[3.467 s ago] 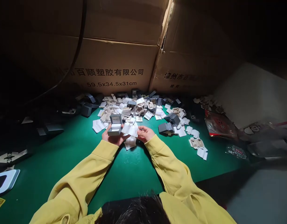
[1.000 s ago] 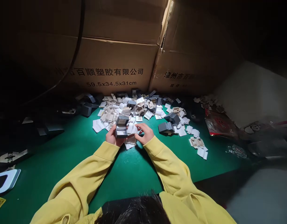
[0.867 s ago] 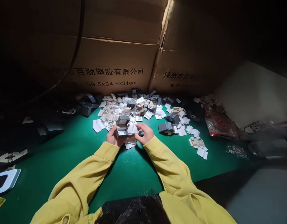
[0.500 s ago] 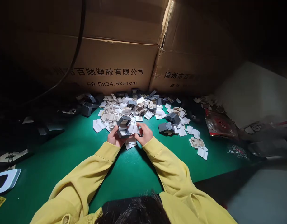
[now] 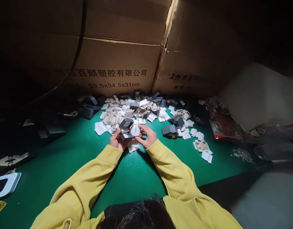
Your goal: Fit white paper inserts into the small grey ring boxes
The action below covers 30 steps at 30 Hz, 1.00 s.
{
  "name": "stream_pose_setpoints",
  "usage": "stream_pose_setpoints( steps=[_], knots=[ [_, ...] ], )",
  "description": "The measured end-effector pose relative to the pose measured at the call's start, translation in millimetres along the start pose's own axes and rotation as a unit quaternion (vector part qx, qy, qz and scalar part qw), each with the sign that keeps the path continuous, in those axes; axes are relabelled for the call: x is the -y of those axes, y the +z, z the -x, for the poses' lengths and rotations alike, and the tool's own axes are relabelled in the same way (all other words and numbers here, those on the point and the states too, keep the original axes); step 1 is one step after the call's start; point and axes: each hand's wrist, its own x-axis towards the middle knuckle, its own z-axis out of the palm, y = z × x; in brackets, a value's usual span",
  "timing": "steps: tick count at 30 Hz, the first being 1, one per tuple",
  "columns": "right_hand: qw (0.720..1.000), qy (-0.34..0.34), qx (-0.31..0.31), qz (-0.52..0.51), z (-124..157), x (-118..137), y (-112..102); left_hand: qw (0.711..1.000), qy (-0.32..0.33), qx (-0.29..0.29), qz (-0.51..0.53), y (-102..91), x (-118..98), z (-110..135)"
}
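A small dark grey hinged box [image 5: 125, 137] with its lid raised rests in my left hand [image 5: 116, 140], whose fingers are closed round its left side. The inside of the box looks pale. My right hand [image 5: 147, 136] pinches a white, rounded piece [image 5: 135, 130] at the right of the box; whether it is paper or a soft insert cannot be told. Just behind both hands lies a heap of white papers and beige card inserts [image 5: 110, 118]. One folded white paper [image 5: 133, 146] lies under the hands on the green table [image 5: 127, 178].
More dark boxes [image 5: 169, 130] lie right of the heap, others [image 5: 89, 109] at its left. A card insert [image 5: 201, 145] and a red plastic packet [image 5: 225, 127] are farther right. Large cartons [image 5: 118, 57] stand behind. A white phone-like object [image 5: 11, 184] lies at left.
My right hand has shifted slightly, and the white piece now shows more fully, raised between its fingers beside the box. My left hand and the box have stayed nearly in place.
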Motion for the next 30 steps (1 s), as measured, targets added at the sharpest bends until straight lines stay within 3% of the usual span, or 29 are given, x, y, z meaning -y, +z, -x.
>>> stream_pose_setpoints(
  steps=[7, 15, 21, 24, 26, 30],
  knots=[
    [0.996, -0.018, -0.03, 0.078, 2, -14, 9, 1.0, -0.01, -0.009, -0.014, 1.8, 3, 2],
    [0.993, -0.05, -0.013, 0.107, 3, -17, 9, 1.0, -0.017, -0.005, -0.021, -2.2, 6, 0],
    [0.993, -0.03, -0.013, 0.113, 0, -27, 4, 0.999, -0.021, 0.033, -0.019, -2.0, 5, 1],
    [0.997, 0.017, -0.018, 0.077, -6, -24, -10, 0.998, -0.006, 0.054, -0.013, -4.2, 4, -2],
    [0.995, 0.082, -0.056, 0.022, -9, -19, -16, 0.997, 0.008, 0.066, -0.028, -8.2, 5, -6],
    [0.97, 0.179, -0.089, -0.136, -11, -9, -11, 0.988, 0.054, 0.1, -0.108, -18.7, 14, -14]
  ],
)
